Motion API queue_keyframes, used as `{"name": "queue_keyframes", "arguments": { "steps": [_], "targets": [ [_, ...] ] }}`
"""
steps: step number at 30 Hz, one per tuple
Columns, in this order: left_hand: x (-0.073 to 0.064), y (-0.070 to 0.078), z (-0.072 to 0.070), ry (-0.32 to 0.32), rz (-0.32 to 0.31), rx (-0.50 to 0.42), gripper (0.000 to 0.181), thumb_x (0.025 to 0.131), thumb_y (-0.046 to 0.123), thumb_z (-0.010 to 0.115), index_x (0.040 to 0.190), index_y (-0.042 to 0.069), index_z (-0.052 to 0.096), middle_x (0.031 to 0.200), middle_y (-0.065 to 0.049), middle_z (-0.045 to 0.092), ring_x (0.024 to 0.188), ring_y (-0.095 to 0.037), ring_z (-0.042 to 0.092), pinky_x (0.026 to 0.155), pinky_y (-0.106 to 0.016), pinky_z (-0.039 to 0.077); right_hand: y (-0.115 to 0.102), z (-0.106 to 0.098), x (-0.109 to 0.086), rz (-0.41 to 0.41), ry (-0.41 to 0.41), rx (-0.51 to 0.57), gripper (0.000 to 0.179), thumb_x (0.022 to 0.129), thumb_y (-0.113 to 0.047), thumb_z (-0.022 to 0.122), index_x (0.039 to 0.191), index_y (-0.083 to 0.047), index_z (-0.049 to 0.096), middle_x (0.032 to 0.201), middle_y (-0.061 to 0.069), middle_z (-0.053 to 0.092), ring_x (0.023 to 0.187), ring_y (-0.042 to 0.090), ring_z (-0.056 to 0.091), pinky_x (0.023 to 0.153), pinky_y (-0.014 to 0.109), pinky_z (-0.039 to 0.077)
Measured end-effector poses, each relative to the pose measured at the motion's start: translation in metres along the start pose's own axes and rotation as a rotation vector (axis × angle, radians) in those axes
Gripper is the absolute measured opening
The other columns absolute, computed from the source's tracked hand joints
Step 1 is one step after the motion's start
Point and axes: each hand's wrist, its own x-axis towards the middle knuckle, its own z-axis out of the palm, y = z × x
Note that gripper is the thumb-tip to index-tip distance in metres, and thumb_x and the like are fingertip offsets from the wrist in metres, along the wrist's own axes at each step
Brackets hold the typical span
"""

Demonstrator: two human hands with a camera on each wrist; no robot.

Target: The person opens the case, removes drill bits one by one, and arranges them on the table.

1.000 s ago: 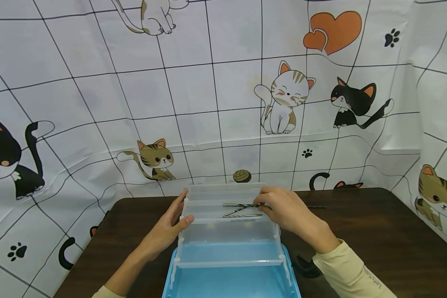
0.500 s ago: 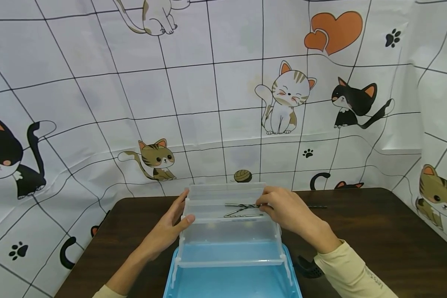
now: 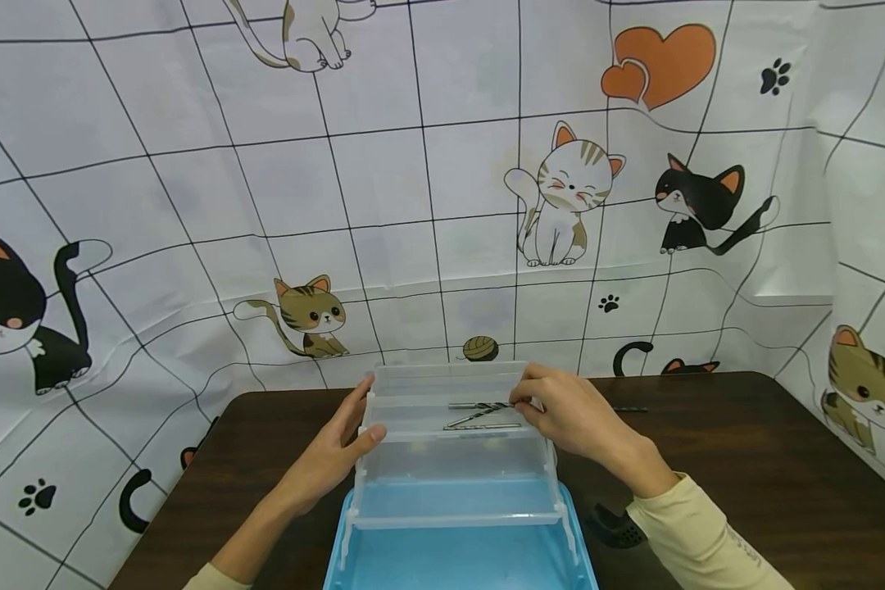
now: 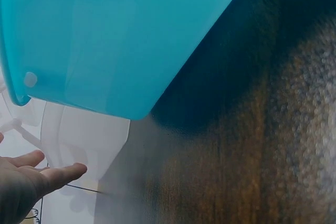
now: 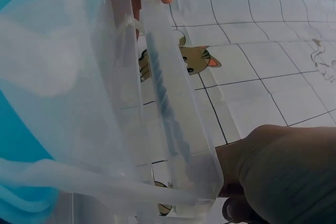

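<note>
Because the right hand (image 3: pixel 571 410) covers the right end of the frosted tray (image 3: pixel 413 434), the far tip of the upper drill bit (image 3: pixel 468 406) is hidden. In the right wrist view the bits are blurred behind the plastic, and much of that hand disappears behind the tray's end. The near part of the blue box (image 3: pixel 457 565) is cut off by the lower edge of the head view. A dark object (image 3: pixel 614 528) lies partly under the right sleeve (image 3: pixel 696 528), too obscured to name, and a thin dark rod (image 3: pixel 629 409) on the table (image 3: pixel 752 492) runs out from behind the right hand.

Small lettering on the right sleeve is too faint to read.

The right hand reaches in from the side, wrist bent toward the tray, thumb and fingers drawn together and pinching the upper drill bit, though the exact contact is concealed. That bit lies in the frosted tray, above the blue box; a diagonal bit (image 3: pixel 472 419) and a lower bit (image 3: pixel 487 427) are just beside it. The left hand (image 3: pixel 328 455) is spread at the tray's left end, its thumb extended toward the front edge, fingers along the side.
</note>
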Motion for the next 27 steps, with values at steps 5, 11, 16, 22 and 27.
{"name": "queue_keyframes", "arguments": {
  "steps": [5, 11, 16, 22, 27],
  "targets": [
    [0.001, 0.001, 0.000, 0.005, -0.009, 0.005, 0.073, 0.107, 0.030, 0.057, 0.161, 0.048, 0.011, 0.169, 0.004, -0.001, 0.153, -0.035, 0.005, 0.111, -0.071, 0.020, 0.002, -0.002, 0.000, -0.027, 0.059, 0.001, 0.012, 0.088, -0.003, 0.080, 0.096, -0.012, 0.079, 0.097, -0.006, 0.064, 0.072, 0.007, 0.060, 0.055, 0.025, 0.047],
    [0.001, 0.000, 0.000, 0.005, -0.023, 0.002, 0.072, 0.107, 0.031, 0.057, 0.160, 0.050, 0.011, 0.169, 0.003, 0.000, 0.153, -0.036, 0.006, 0.111, -0.070, 0.019, 0.008, -0.008, -0.004, -0.071, 0.153, 0.001, 0.015, 0.087, 0.000, 0.080, 0.097, -0.011, 0.078, 0.100, -0.006, 0.065, 0.074, 0.007, 0.060, 0.057, 0.026, 0.048],
    [0.001, -0.002, 0.001, 0.007, -0.020, 0.007, 0.073, 0.107, 0.031, 0.057, 0.161, 0.048, 0.011, 0.169, 0.002, 0.000, 0.153, -0.037, 0.006, 0.112, -0.069, 0.019, 0.014, -0.018, -0.010, -0.112, 0.226, 0.004, 0.018, 0.085, 0.002, 0.080, 0.096, -0.010, 0.077, 0.098, -0.007, 0.065, 0.070, 0.003, 0.056, 0.055, 0.025, 0.047],
    [0.000, -0.002, 0.000, 0.009, -0.038, 0.000, 0.073, 0.107, 0.031, 0.058, 0.161, 0.048, 0.011, 0.168, 0.005, 0.001, 0.153, -0.033, 0.006, 0.113, -0.068, 0.019, 0.022, -0.031, -0.017, -0.139, 0.275, -0.001, 0.021, 0.083, 0.006, 0.080, 0.097, -0.010, 0.077, 0.099, -0.007, 0.065, 0.073, 0.005, 0.056, 0.057, 0.026, 0.047],
    [0.000, 0.000, -0.001, 0.004, -0.046, -0.005, 0.073, 0.107, 0.032, 0.058, 0.160, 0.050, 0.011, 0.168, 0.005, 0.001, 0.153, -0.032, 0.006, 0.113, -0.068, 0.018, 0.032, -0.045, -0.023, -0.145, 0.316, -0.024, 0.024, 0.081, 0.008, 0.081, 0.097, -0.010, 0.077, 0.098, -0.006, 0.064, 0.073, 0.006, 0.056, 0.057, 0.026, 0.048]
  ]
}}
